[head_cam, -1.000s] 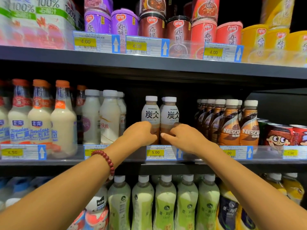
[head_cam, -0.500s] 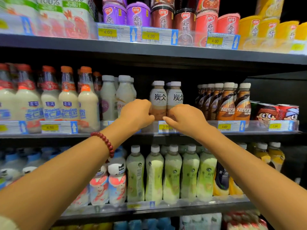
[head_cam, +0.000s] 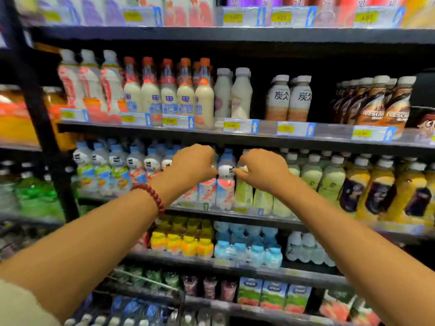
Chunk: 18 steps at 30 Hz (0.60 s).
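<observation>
Blue-capped bottle (head_cam: 225, 184), white at the shoulder with a pink-and-blue label, stands in the front row of a shelf (head_cam: 282, 218) at the centre of the view. The left hand (head_cam: 193, 167), fingers curled, meets it from 9 o'clock; blur hides whether it grips. The right hand (head_cam: 264, 171) pinches the bottle's shoulder from 3 o'clock. Pale green bottles (head_cam: 310, 175) stand just beside. At 1 o'clock, one shelf up, two bottles read 炭仌 (head_cam: 289, 100); at 2 o'clock stand Nescafé bottles (head_cam: 386, 107) above a 6.00 price tag (head_cam: 363, 133).
</observation>
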Motion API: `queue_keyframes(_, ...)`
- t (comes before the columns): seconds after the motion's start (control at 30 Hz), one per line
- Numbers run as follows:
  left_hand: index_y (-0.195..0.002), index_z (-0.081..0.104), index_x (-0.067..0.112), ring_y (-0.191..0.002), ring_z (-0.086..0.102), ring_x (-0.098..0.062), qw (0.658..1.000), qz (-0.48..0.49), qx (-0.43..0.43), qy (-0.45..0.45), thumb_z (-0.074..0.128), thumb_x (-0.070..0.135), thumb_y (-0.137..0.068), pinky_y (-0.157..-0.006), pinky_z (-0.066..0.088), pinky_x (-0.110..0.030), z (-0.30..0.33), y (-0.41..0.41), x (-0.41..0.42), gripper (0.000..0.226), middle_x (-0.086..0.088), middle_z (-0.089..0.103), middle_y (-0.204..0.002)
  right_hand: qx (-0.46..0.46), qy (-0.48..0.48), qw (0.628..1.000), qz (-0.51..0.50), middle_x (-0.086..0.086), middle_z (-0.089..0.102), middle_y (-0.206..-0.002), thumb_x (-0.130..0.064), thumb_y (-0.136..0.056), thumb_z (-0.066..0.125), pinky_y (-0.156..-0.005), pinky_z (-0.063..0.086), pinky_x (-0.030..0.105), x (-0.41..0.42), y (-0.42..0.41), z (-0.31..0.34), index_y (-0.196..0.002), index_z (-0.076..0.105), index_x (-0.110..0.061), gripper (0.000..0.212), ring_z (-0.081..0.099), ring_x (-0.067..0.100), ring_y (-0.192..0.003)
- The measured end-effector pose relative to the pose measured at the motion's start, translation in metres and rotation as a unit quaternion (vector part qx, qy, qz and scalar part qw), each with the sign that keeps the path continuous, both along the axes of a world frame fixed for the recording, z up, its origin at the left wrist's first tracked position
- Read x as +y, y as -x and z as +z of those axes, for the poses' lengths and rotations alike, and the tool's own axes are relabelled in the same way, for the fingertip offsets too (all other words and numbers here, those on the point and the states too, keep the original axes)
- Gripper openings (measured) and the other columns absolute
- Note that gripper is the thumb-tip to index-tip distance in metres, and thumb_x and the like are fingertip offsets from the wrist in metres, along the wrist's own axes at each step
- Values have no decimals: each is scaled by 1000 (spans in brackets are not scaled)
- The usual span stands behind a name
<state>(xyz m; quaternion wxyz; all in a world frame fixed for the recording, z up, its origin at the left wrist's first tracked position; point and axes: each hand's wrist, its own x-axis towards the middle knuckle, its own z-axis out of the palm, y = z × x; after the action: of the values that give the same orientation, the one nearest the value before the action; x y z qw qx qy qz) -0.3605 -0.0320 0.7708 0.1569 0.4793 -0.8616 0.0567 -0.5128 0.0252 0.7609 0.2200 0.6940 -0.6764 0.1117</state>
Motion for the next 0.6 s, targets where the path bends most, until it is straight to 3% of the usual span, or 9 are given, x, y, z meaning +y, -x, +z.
queue_keyframes(0.17, -93, 61, 11, -88, 58, -31, 998, 22, -30, -59, 59, 26, -82, -71, 42, -34, -60, -66, 11, 19, -16, 58, -95, -9, -98, 995, 30, 13, 63, -108, -42, -93, 47, -66, 36, 32, 8, -56, -60, -100, 61, -11, 35, 60, 32, -102)
queue_keyframes(0.3, -86, 53, 16, -78, 51, -24, 990, 40, -47, -125, 59, 27, -84, -70, 46, -36, -107, -120, 7, 13, -7, 53, -88, -29, -185, 981, 52, 6, 54, -77, -43, -95, 44, -63, 40, 34, 3, -99, -107, -76, 52, -12, 37, 55, 33, -84)
queue_keyframes(0.43, -88, 55, 14, -83, 56, -29, 978, 80, -77, -176, 58, 29, -86, -69, 43, -35, -165, -171, -14, 15, -10, 56, -89, -65, -243, 966, 68, 6, 58, -83, -42, -94, 45, -67, 42, 35, -21, -137, -167, -89, 60, -9, 37, 57, 32, -88)
queue_keyframes(0.6, -84, 45, 18, -71, 46, -24, 951, 96, -84, -281, 56, 26, -88, -62, 41, -32, -261, -238, -47, 14, -6, 50, -82, -85, -352, 929, 70, 3, 44, -69, -40, -95, 45, -63, 41, 34, -56, -198, -254, -71, 49, -14, 36, 50, 29, -77)
